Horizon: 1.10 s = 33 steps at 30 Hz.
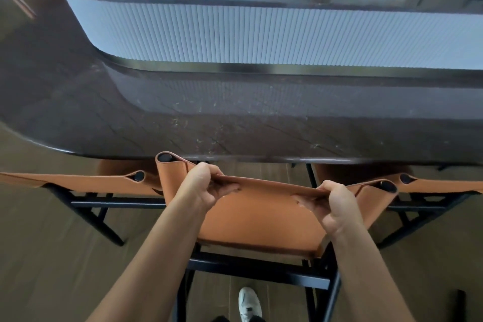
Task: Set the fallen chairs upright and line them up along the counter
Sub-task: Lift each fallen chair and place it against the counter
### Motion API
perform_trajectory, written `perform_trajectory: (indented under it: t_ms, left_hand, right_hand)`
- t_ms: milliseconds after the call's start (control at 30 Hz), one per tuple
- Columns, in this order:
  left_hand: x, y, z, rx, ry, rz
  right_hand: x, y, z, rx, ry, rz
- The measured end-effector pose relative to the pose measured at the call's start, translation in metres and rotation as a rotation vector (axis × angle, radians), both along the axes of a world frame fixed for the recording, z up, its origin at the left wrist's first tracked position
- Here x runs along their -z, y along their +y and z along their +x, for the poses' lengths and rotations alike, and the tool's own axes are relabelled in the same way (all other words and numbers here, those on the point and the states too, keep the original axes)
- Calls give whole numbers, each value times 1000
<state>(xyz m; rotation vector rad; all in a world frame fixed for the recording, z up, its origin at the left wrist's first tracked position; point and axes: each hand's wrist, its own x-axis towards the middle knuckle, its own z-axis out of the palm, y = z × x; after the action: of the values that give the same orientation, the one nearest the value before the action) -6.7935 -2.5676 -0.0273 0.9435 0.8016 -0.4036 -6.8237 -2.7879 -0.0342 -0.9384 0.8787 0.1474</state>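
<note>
A chair with a tan leather backrest and a black metal frame stands upright right below me, facing the dark stone counter. My left hand grips the top edge of the backrest near its left post. My right hand grips the same edge near the right post. Two more tan chairs stand upright beside it, the left chair and the right chair, both tucked against the counter's front edge.
Behind the counter top rises a white ribbed panel, with kitchen equipment beyond it. The floor is brown wood. My white shoe shows under the middle chair's frame.
</note>
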Motion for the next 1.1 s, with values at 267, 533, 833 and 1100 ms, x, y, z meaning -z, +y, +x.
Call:
perform_trajectory:
  t_ms: [267,533,833,1100]
  left_hand:
    - [-8,-13,36,-113,-49,22]
    - [41,-23,31,-235,34,-24]
    - [86,-25,21,-270,57,-67]
    - [93,-20,7,-234,57,-102]
  right_hand:
    - [3,-11,40,13,-126,5]
    - [55,-22,47,-42,-62,55]
    - [93,-35,40,-22,-17,174]
    - [96,-35,31,-15,80,122]
